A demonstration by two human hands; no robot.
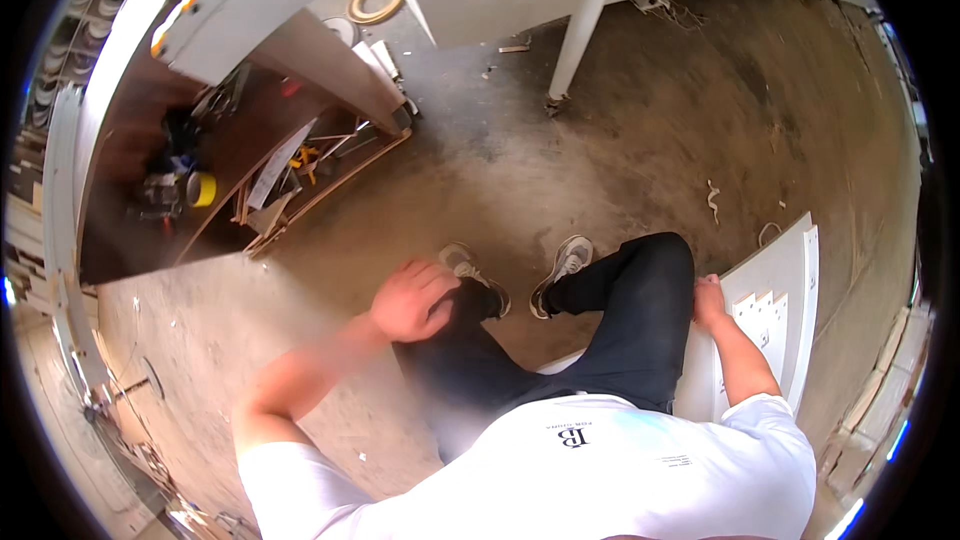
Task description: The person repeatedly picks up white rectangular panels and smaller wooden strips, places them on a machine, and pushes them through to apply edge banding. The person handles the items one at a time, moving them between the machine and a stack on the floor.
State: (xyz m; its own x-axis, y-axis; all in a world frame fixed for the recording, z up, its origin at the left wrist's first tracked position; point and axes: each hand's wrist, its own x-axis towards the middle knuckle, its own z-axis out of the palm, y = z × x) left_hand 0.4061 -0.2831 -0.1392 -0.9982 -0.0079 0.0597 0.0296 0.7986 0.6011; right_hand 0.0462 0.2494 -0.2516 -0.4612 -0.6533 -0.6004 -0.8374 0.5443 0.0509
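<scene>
My left hand (414,301) is at my left knee, its fingers loosely bent and the thumb apart, with nothing in it. Whether it rests on the dark trouser leg (470,348) or hovers just above is hard to tell. Beside my right knee, my right hand (709,302) is closed at the near-left edge of a white panel (790,258), its fingertips partly hidden. Several small white pieces with dark holes (762,320) lie on that panel, next to my right forearm. I am seated, with both shoes on the floor.
A brown open cabinet (130,190) stands at the left, holding a yellow tape roll (201,189) and scrap strips (290,175). Ahead is a grey table with a metal leg (582,25). A tan tape ring (375,1) sits at its left. Small scraps (713,202) litter the concrete floor.
</scene>
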